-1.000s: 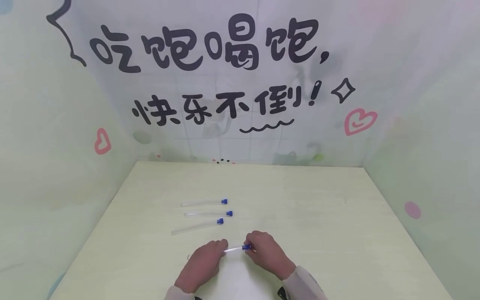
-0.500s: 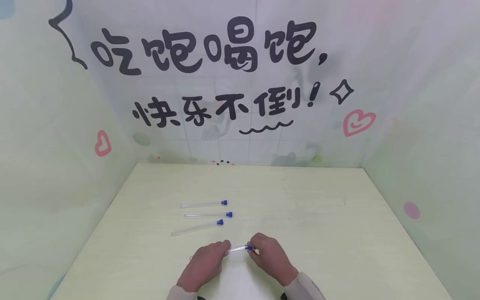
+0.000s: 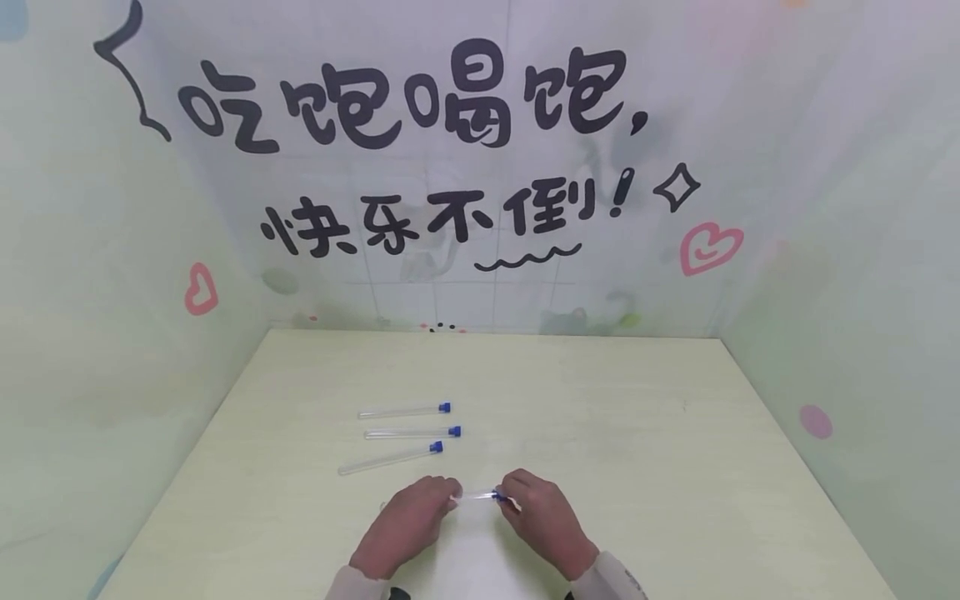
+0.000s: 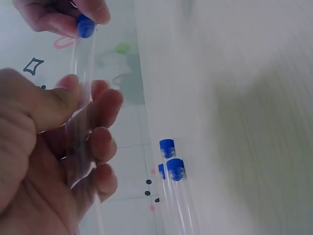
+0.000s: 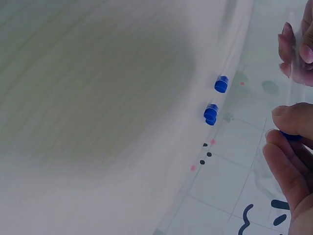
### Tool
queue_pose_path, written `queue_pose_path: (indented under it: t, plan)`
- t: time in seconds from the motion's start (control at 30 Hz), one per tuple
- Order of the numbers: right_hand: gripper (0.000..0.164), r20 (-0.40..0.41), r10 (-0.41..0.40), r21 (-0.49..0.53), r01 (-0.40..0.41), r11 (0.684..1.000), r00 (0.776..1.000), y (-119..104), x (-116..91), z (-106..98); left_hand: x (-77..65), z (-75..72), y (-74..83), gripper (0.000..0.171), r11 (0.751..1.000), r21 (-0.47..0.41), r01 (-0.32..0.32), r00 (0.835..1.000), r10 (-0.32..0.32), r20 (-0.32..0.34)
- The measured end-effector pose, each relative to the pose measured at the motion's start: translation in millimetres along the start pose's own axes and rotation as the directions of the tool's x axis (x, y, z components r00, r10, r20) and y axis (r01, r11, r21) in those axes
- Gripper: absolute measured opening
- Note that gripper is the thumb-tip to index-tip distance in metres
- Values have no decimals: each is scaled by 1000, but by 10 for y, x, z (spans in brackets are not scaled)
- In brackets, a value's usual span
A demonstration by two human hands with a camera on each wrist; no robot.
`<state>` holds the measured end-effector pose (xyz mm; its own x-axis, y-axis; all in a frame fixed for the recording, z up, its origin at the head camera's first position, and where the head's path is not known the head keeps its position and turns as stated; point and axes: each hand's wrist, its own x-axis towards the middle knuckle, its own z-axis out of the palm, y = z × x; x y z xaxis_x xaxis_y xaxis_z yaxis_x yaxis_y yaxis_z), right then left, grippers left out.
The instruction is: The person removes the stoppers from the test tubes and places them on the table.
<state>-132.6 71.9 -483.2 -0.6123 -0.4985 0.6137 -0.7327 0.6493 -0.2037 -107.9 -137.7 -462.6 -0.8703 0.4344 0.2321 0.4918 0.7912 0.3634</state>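
My left hand [image 3: 408, 521] grips a clear test tube [image 3: 476, 497], thumb on one side and curled fingers on the other, as the left wrist view shows. At the tube's right end sits a blue cap [image 4: 86, 27], pinched between the thumb and fingers of my right hand [image 3: 547, 521]. In the right wrist view those fingers cover most of the cap. The left hand hides much of the tube in the head view. Whether the cap is fully pressed in, I cannot tell.
Three more blue-capped tubes lie on the pale table [image 3: 600, 417] beyond my left hand: a far one [image 3: 401, 412], a middle one [image 3: 408, 433] and a near, slightly slanted one [image 3: 386, 462]. A printed cloth [image 3: 420, 292] encloses the table's back and sides.
Both hands keep their hold on the tube and cap. The right fingers now cover more of the cap. The whole head view has shifted slightly.
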Motion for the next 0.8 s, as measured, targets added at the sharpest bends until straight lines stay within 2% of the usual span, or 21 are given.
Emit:
queue_pose_path:
  t: [0.13,0.3,0.5,0.67,0.8]
  plan:
    - [24,14,18,32,-18,999,1000,26,-12,-6,24,40,7,8,998,53,-39,996,43,-80]
    - [23,15,48,97,-49,994,999,73,-45,7,57,78,28,13,991,123,-48,988,65,-137]
    - [22,11,75,179,-76,981,997,124,-49,-21,61,138,44,22,980,193,-51,961,101,-258]
    - [16,99,115,223,-135,966,988,125,-41,-82,70,166,47,28,973,220,-70,940,138,-311]
    - [14,165,142,233,-179,956,976,115,-37,-98,69,169,50,28,978,198,-64,944,124,-305]
